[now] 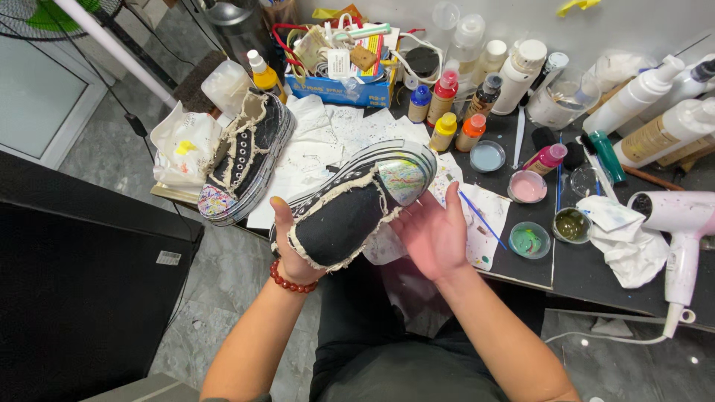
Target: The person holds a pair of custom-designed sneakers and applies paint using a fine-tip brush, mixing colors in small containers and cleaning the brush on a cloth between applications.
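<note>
Over a black worktable [596, 275] above a grey floor, the left hand [292, 249] grips a frayed black sneaker [350, 212] from beneath, fingers wrapped around its side. The right hand [434, 237] lies open and flat against the shoe's other side, near the paint-splashed toe. A second sneaker [246, 160] rests on spattered paper [328, 145] at the table's left end. Behind stand paint bottles [445, 112], and 4 small paint dishes [529, 240] sit to the right, just beside crumpled tissue [625, 238] and a white hairdryer [681, 231]. A blue box [342, 89] of clutter is hard to make out. Most of the left palm is hidden by the shoe.
</note>
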